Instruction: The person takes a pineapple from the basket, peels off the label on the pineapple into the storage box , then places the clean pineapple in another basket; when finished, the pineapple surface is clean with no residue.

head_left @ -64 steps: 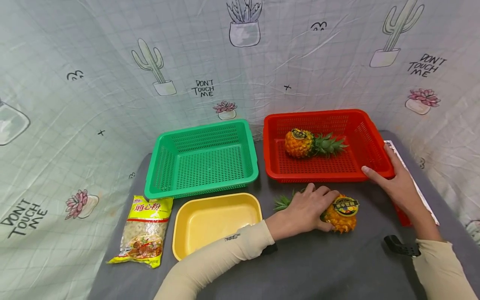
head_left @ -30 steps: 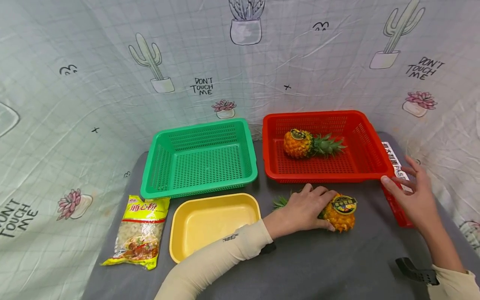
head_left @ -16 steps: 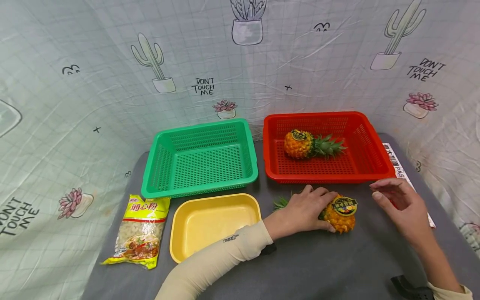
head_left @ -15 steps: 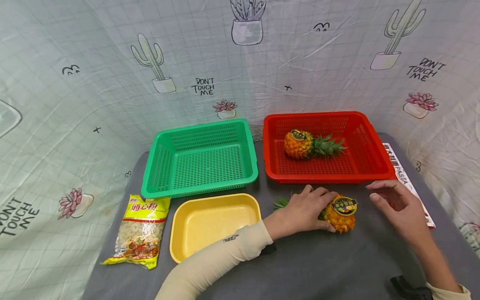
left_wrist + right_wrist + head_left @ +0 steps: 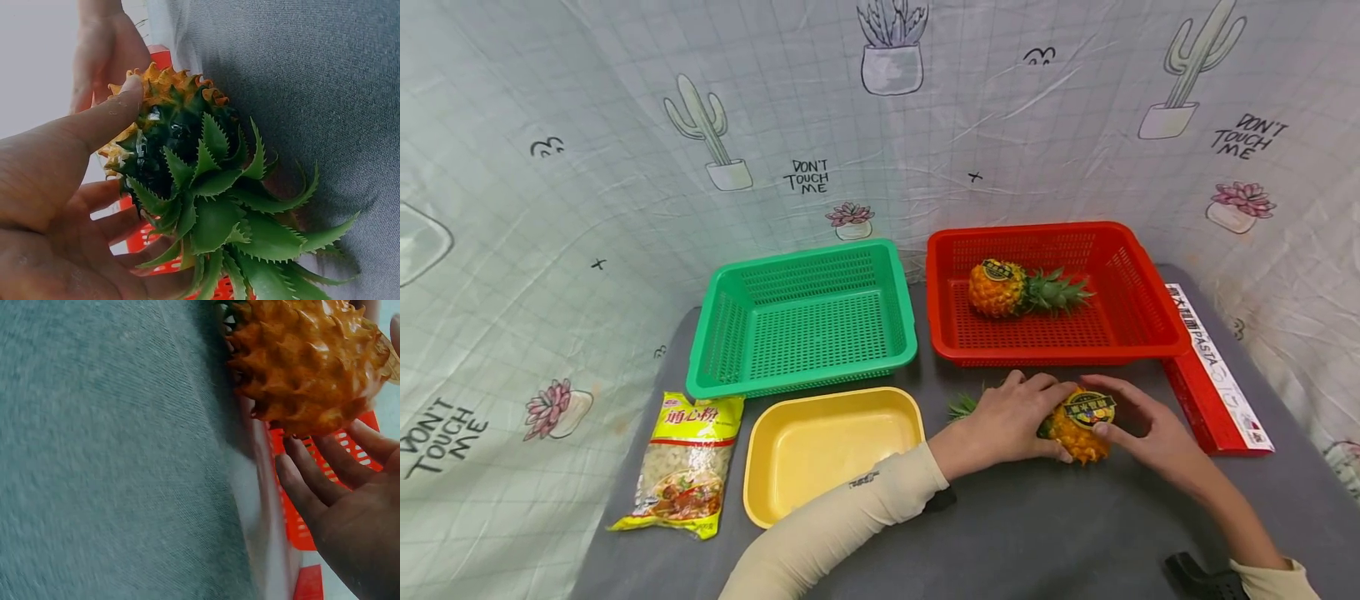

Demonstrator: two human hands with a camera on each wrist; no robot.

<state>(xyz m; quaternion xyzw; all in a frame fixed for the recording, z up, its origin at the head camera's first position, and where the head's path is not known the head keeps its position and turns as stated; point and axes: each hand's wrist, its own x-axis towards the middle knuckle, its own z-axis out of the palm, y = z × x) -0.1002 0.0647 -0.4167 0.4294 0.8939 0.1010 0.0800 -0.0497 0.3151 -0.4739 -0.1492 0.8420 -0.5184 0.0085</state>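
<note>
From my end I took the nearer pineapple (image 5: 1078,444) as the hub of the dial. It lay on its side on the grey, woven-looking desk (image 5: 1037,542), crown toward nine o'clock; its body was orange, glossy and knobbed with pointed scales, darkening to green toward stiff, saw-edged leaves (image 5: 272,234), and a black-and-gold label (image 5: 1092,409) sat on it. The left hand (image 5: 1011,421) had its fingers wrapped round the crown end, grasping it. The right hand (image 5: 1153,433) was at three o'clock, fingers parted and curving loosely about the blunt end; I could not tell whether they pressed on it. At twelve o'clock stood a red basket (image 5: 1060,354) of perforated plastic, a second pineapple (image 5: 1000,293) lying inside; at ten, a green basket (image 5: 820,329) of similar make; at nine, a smooth yellow tray (image 5: 827,446) with rounded corners, and beyond it a crinkly plastic bag (image 5: 688,467). Near half past two lay a long, flat red-and-white box (image 5: 1213,379).

Two seconds earlier the right hand had been on the red basket's near right corner; it had since come over to the nearer pineapple. The left hand had kept its grasp.
</note>
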